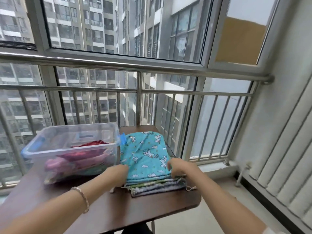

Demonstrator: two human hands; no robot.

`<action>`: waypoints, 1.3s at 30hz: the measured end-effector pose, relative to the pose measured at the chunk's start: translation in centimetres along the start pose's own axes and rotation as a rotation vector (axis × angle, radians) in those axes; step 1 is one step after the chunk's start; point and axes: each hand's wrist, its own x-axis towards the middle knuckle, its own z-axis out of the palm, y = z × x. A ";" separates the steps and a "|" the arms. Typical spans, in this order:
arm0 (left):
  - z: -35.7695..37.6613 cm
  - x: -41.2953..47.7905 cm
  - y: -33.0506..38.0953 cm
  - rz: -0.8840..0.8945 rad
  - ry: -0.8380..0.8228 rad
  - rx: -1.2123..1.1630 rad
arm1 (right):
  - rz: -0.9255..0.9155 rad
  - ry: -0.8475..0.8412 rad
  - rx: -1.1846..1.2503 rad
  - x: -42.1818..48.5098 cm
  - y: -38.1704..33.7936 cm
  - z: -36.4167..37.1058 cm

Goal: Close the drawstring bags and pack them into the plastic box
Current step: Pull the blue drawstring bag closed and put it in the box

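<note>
Drawstring bags lie in a flat stack on the dark brown table, with their gathered mouth hems at the near end, right under the fingers. The hems show as thin layers of striped and ribbed cloth. A frayed cord end trails out just right of the right-hand fingers.

The left hand, with a thin bracelet on its wrist, meets the stack's near left corner. Its fingertips are hidden at the cloth's edge, so I cannot tell whether they grip. The right hand sits on the near right corner, its fingers curled down over the hem of the top turquoise bag, apparently pinching it, though blur softens the detail.

That bag is soft cotton printed with white unicorns and clouds. Its long axis runs straight away from the fingers, with the mouth lying across between the two hands.

The clear plastic box stands to the left of the left-hand fingers and a little beyond them, just beside the stack, so the left hand is the nearer one for packing. The box is rigid and rectangular with a blue latch, and already holds bunched pink and red bags and a red cord.

Beyond the table stands a steel railing.
</note>
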 end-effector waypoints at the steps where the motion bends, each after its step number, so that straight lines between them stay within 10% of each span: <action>1: -0.2 -0.1 0.0 0.001 0.008 0.008 | -0.006 0.020 0.032 -0.1 0.1 -0.2; 10: -9.0 1.4 -2.4 -0.020 0.324 -0.209 | -0.034 0.435 0.351 1.2 -0.3 -9.6; 17: -15.9 2.6 -3.8 0.021 0.592 -1.070 | -0.159 0.811 1.038 2.3 -2.2 -16.7; 24: -21.6 1.2 -5.0 0.173 0.788 -1.612 | -0.327 1.028 1.170 1.4 -3.8 -21.6; 39: -20.0 -6.9 -11.2 0.043 1.058 -1.252 | -0.688 0.706 1.135 -6.5 -8.0 -21.8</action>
